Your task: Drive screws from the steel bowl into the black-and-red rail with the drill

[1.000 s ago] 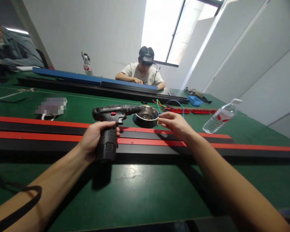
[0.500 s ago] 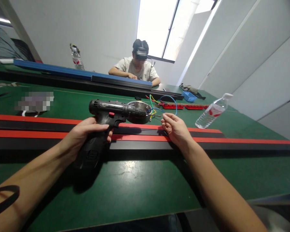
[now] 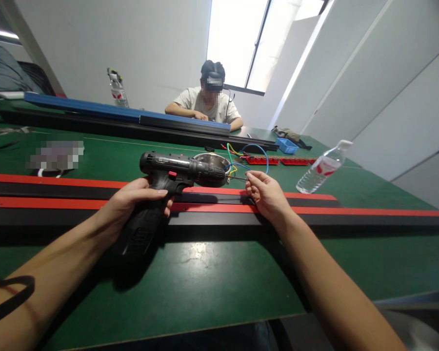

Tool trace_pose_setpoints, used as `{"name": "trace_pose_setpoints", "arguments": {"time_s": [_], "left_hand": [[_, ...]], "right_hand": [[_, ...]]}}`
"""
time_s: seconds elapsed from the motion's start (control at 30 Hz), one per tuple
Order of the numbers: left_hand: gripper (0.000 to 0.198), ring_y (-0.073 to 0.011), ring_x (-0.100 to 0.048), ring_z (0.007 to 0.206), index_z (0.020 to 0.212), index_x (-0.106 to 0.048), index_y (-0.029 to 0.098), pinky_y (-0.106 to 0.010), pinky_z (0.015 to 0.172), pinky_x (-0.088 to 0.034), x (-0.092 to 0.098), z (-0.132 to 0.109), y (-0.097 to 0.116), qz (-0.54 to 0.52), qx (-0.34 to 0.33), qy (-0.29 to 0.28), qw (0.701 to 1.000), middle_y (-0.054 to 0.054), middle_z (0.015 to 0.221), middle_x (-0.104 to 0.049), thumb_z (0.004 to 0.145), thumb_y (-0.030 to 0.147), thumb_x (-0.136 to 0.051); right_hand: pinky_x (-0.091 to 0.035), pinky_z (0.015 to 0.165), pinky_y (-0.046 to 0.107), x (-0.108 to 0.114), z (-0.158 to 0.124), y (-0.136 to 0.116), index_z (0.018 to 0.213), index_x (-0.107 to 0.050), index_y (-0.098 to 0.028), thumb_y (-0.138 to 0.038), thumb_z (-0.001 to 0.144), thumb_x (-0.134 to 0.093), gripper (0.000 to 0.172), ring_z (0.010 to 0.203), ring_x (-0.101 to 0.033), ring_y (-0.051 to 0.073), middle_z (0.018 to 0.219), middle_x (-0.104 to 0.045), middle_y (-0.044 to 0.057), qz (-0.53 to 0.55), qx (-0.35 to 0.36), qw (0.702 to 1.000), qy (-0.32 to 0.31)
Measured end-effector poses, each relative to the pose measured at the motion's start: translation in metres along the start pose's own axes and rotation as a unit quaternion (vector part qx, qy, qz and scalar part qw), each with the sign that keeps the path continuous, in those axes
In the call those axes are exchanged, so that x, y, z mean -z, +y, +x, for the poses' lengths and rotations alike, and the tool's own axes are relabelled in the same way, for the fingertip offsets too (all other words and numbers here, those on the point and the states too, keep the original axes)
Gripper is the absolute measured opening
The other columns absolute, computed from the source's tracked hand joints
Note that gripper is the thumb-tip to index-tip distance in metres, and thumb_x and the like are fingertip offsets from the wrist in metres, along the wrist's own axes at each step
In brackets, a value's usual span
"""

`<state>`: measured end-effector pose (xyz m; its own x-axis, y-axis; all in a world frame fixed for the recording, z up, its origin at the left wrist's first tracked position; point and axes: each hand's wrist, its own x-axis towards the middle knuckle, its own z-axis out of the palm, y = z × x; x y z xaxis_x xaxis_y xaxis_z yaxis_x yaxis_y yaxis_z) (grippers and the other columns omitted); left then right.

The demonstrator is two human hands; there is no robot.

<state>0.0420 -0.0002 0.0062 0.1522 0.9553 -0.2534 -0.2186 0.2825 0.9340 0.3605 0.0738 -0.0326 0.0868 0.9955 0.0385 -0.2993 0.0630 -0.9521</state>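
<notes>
My left hand (image 3: 139, 197) is wrapped round the grip of a black cordless drill (image 3: 168, 170), whose chuck points to the right. A thin bit (image 3: 237, 178) sticks out from the chuck. My right hand (image 3: 265, 194) pinches the bit's far end between thumb and fingers. Behind the chuck stands a round metal bowl (image 3: 214, 159), partly hidden by the drill. Blue, green and yellow wires (image 3: 256, 146) loop beside the bowl. Below both hands lie long black bars with red strips (image 3: 219, 208).
A tilted water bottle (image 3: 324, 168) is at the right, near red strips (image 3: 296, 161) and a blue tray (image 3: 287, 146). Long blue and black profiles (image 3: 131, 115) cross the back of the green table (image 3: 212, 287). Opposite sits a person (image 3: 207, 100); another bottle (image 3: 117, 90) stands at back left.
The drill in my left hand has shifted slightly right, bringing the chuck closer to my right hand. Less of the bit shows between them. My right hand has hardly moved.
</notes>
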Motion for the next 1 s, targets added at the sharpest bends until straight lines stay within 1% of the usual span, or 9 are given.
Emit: {"name": "trace_pose_setpoints", "arguments": {"time_s": [0.13,0.3,0.4,0.5,0.57,0.73,0.83,0.93,1.0], "left_hand": [[0.034,-0.0168,-0.070,0.058,0.095,-0.070,0.012,-0.025,0.055,-0.060,-0.0013,-0.0020,0.0007,0.004,-0.008,-0.004,1.000,-0.007,0.073,-0.074,0.068,0.023,-0.087],[0.031,-0.0170,-0.070,0.058,0.095,-0.070,0.013,-0.025,0.055,-0.059,-0.0025,-0.0036,0.0013,0.005,-0.008,0.006,1.000,-0.007,0.074,-0.075,0.070,0.022,-0.086],[0.030,-0.0171,-0.070,0.057,0.094,-0.070,0.012,-0.024,0.055,-0.059,-0.0017,-0.0018,0.0003,0.009,-0.011,0.001,1.000,-0.007,0.072,-0.075,0.070,0.022,-0.086],[0.034,-0.0168,-0.070,0.058,0.097,-0.068,0.012,-0.024,0.057,-0.060,-0.0010,-0.0012,-0.0006,0.008,-0.009,0.002,1.000,-0.006,0.073,-0.075,0.070,0.021,-0.086],[0.038,-0.0167,-0.070,0.058,0.101,-0.066,0.012,-0.024,0.057,-0.060,-0.0008,-0.0018,-0.0009,0.008,-0.009,0.004,1.000,-0.006,0.074,-0.076,0.070,0.021,-0.087],[0.034,-0.0171,-0.070,0.059,0.102,-0.067,0.011,-0.024,0.058,-0.059,-0.0003,-0.0020,-0.0019,0.026,-0.019,-0.004,0.999,-0.006,0.073,-0.076,0.074,0.022,-0.085],[0.036,-0.0182,-0.071,0.059,0.101,-0.067,0.011,-0.025,0.058,-0.058,0.0007,-0.0002,-0.0026,0.037,-0.018,-0.004,0.999,-0.007,0.072,-0.076,0.072,0.023,-0.086],[0.040,-0.0187,-0.071,0.059,0.101,-0.066,0.012,-0.025,0.059,-0.058,0.0006,0.0003,-0.0022,0.047,-0.013,0.000,0.999,-0.007,0.070,-0.076,0.070,0.024,-0.088],[0.039,-0.0188,-0.071,0.060,0.101,-0.066,0.012,-0.024,0.058,-0.057,-0.0007,-0.0007,-0.0013,0.051,-0.011,0.007,0.999,-0.007,0.070,-0.076,0.071,0.024,-0.087]], "right_hand": [[-0.043,0.044,0.013,0.0005,0.0002,0.0007,0.089,-0.073,-0.018,-0.039,0.059,-0.101,0.046,0.054,-0.058,0.006,0.067,-0.066,-0.003,-0.015,0.006,1.000,-0.003],[-0.052,0.054,0.018,0.0013,-0.0009,0.0020,0.090,-0.071,-0.020,-0.042,0.064,-0.099,0.045,0.055,-0.058,0.007,0.068,-0.064,-0.004,-0.036,0.020,0.999,-0.014],[-0.049,0.051,0.019,0.0015,-0.0007,0.0028,0.091,-0.070,-0.020,-0.046,0.063,-0.098,0.047,0.054,-0.057,0.008,0.067,-0.063,-0.004,-0.043,0.026,0.999,-0.020],[-0.044,0.046,0.017,0.0017,-0.0001,0.0028,0.091,-0.071,-0.020,-0.049,0.060,-0.100,0.051,0.055,-0.057,0.008,0.067,-0.063,-0.004,-0.054,0.031,0.998,-0.019],[-0.043,0.046,0.017,0.0017,-0.0001,0.0026,0.090,-0.072,-0.020,-0.050,0.059,-0.100,0.051,0.056,-0.057,0.008,0.068,-0.063,-0.004,-0.060,0.037,0.997,-0.021],[-0.045,0.049,0.018,0.0015,-0.0007,0.0027,0.087,-0.074,-0.019,-0.049,0.058,-0.100,0.049,0.058,-0.056,0.008,0.069,-0.063,-0.004,-0.065,0.044,0.997,-0.021],[-0.049,0.053,0.020,0.0016,-0.0007,0.0030,0.088,-0.074,-0.020,-0.048,0.060,-0.099,0.047,0.059,-0.057,0.009,0.070,-0.063,-0.003,-0.071,0.044,0.996,-0.021],[-0.050,0.054,0.021,0.0017,-0.0005,0.0030,0.088,-0.073,-0.020,-0.048,0.061,-0.099,0.047,0.059,-0.058,0.009,0.070,-0.062,-0.003,-0.076,0.046,0.996,-0.022],[-0.051,0.054,0.021,0.0019,-0.0005,0.0030,0.088,-0.073,-0.020,-0.049,0.060,-0.099,0.047,0.060,-0.057,0.009,0.071,-0.062,-0.003,-0.076,0.046,0.996,-0.024]]}}
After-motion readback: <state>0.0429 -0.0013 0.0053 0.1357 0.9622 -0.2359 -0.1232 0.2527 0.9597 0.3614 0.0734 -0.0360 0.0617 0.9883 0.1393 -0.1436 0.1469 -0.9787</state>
